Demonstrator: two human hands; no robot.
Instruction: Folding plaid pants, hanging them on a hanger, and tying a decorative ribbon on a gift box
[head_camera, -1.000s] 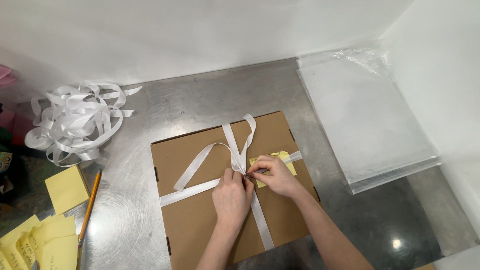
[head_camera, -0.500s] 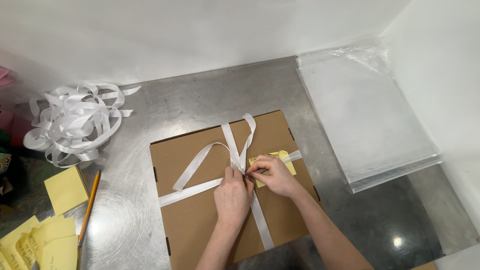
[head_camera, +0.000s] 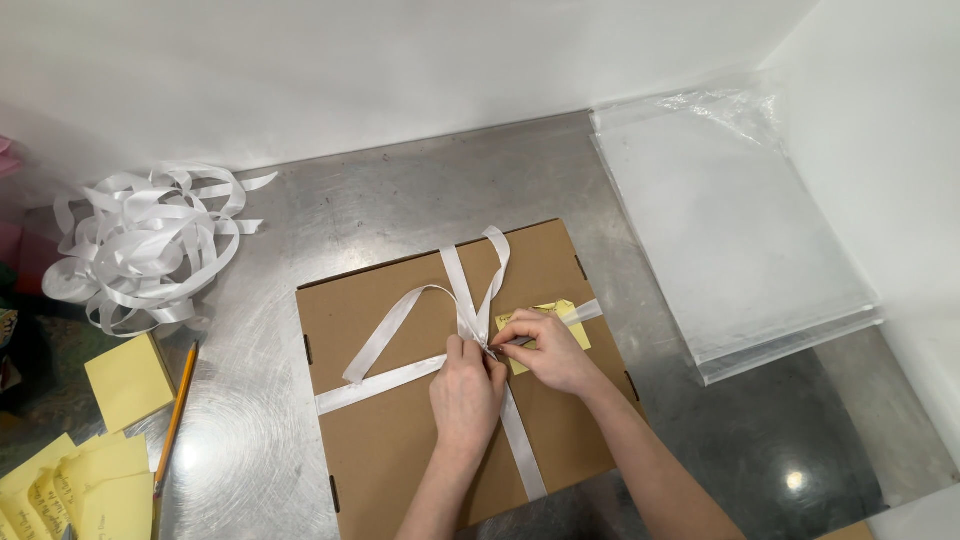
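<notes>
1. Leftmost, yellow notes (head_camera: 75, 490) and a note pad (head_camera: 128, 380) lie on the steel counter (head_camera: 400, 210), a pencil (head_camera: 175, 420) beside them.
2. Behind them sits a loose ribbon pile (head_camera: 140, 245).
3. Mid-counter lies a flat cardboard box (head_camera: 400, 440) crossed by white ribbon (head_camera: 385, 375).
4. Left hand (head_camera: 468, 388) rests on the box, its fingers together, pinching the ribbon at the crossing.
5. Right hand (head_camera: 548, 350) touches it, fingers pinched on the same knot, over a yellow note (head_camera: 570, 318).
6. Far right lies a stack of clear bags (head_camera: 730, 220).
</notes>
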